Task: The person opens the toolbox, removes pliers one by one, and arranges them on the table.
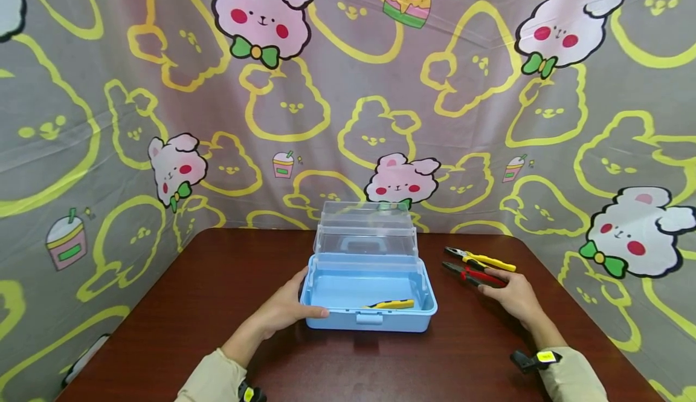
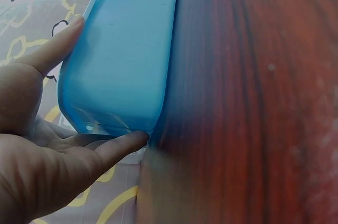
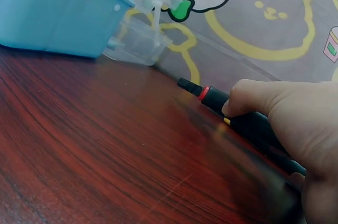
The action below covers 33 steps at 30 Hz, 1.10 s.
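A light-blue toolbox stands on the table with its clear lid raised at the back. My left hand grips the box's left end, thumb over the front rim and the other fingers along the side. Inside the box lies a yellow tool with black marks; its exact kind is unclear. To the right, my right hand holds red-and-black pliers by the handles, their nose pointing left. In the right wrist view the thumb presses on the dark handle. Just behind lie yellow-and-black pliers.
The dark reddish-brown table carries everything. A patterned cloth curtain hangs behind and along both sides of it. Clear trays attached to the lid stand up behind the box.
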Tool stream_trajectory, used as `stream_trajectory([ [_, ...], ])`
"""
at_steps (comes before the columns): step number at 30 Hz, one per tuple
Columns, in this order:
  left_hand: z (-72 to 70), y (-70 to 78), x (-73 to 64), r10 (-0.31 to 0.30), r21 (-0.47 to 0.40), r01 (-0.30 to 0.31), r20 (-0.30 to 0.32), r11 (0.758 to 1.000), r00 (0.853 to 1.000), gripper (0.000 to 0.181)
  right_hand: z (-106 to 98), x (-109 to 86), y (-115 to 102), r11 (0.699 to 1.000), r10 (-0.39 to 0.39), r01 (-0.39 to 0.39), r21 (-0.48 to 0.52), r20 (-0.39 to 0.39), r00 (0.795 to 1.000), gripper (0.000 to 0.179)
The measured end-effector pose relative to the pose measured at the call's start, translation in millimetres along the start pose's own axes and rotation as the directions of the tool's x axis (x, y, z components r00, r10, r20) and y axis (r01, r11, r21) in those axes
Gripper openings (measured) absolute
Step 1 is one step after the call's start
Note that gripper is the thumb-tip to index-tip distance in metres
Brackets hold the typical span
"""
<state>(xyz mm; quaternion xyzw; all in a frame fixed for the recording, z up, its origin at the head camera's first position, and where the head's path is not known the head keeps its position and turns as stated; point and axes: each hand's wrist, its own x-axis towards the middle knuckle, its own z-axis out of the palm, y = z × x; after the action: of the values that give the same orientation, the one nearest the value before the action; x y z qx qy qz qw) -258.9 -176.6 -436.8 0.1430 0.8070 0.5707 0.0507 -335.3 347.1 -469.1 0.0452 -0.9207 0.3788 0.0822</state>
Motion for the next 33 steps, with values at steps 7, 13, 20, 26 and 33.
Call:
stream_trajectory([
  [7,-0.6,-0.6,-0.3,0.003,0.008,-0.003,-0.006,1.0,1.0,0.118,0,0.8,9,0.988,-0.037,0.042,-0.151,0.039,0.999,0.072],
  [13,0.0,-0.1,-0.9,0.005,0.01,-0.005,-0.017,1.0,1.0,0.117,-3,1.7,11,0.975,-0.062,0.075,-0.21,0.069,0.996,0.074],
  [20,-1.0,-1.2,-1.3,-0.005,0.016,0.006,-0.018,1.0,1.0,0.118,-4,0.2,8,0.974,-0.038,0.053,-0.218,0.072,0.997,0.075],
  [26,-1.6,-2.4,-0.5,-0.003,-0.001,0.003,-0.005,1.0,1.0,0.118,-2,1.5,8,0.972,-0.049,0.063,-0.226,0.067,0.997,0.074],
  [33,-1.1,-1.3,-1.5,-0.01,0.02,0.011,-0.017,1.0,1.0,0.118,-4,1.1,0,0.976,-0.083,0.094,-0.196,0.065,0.994,0.071],
])
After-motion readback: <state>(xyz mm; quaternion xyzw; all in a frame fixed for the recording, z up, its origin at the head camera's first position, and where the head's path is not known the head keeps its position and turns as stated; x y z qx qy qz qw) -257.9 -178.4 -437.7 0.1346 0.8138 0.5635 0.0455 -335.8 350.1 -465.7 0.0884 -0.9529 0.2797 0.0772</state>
